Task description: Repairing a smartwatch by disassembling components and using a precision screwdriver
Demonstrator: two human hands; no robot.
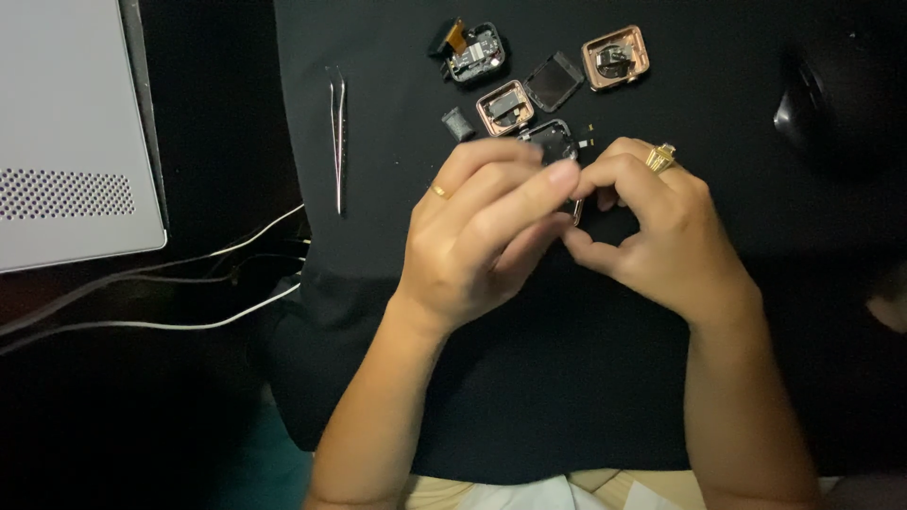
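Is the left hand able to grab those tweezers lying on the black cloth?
Probably yes. The tweezers lie bare on the black cloth, just off the left hand, nothing between. But that hand's fingers are pinching a small part together with the right hand.

Two bare forearms, no sleeves down to the lower edge of the view. Left hand (477, 236): thin plain gold band (438, 192) on one finger, sitting close to the knuckle. Right hand (661, 231): chunky gold ring (660, 158) with a raised, squarish face, worn on a finger at the top of the fist, well across from the thin band. No watch, bracelet or glove on either wrist. Short, unpainted fingernails where visible.
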